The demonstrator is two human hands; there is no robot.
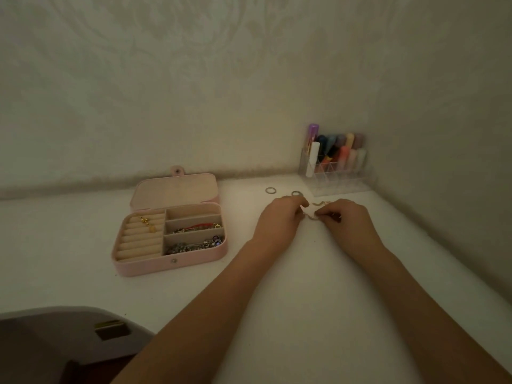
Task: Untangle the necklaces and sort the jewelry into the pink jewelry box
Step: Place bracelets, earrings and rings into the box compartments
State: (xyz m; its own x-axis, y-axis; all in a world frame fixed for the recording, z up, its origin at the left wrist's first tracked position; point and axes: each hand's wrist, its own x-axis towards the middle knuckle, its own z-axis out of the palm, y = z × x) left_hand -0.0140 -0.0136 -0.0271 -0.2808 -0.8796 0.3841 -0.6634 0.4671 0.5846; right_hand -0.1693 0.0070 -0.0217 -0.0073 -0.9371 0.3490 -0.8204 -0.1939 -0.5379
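White desk (277, 314) is bearing our work; we are pinching a chain (311, 216) running sideways between left hand (279, 220) and right hand (346, 220); box (171, 263) is lying leftward, nearer the left.

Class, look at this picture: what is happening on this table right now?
A person's left hand and right hand each pinch a thin chain stretched between them on the white table. The pink jewelry box lies open to the left with jewelry already in its compartments. Two rings lie loose beyond the hands.

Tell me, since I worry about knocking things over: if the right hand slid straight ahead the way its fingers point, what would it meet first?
Probably the left hand: the right hand points leftward along the chain pinched between them.
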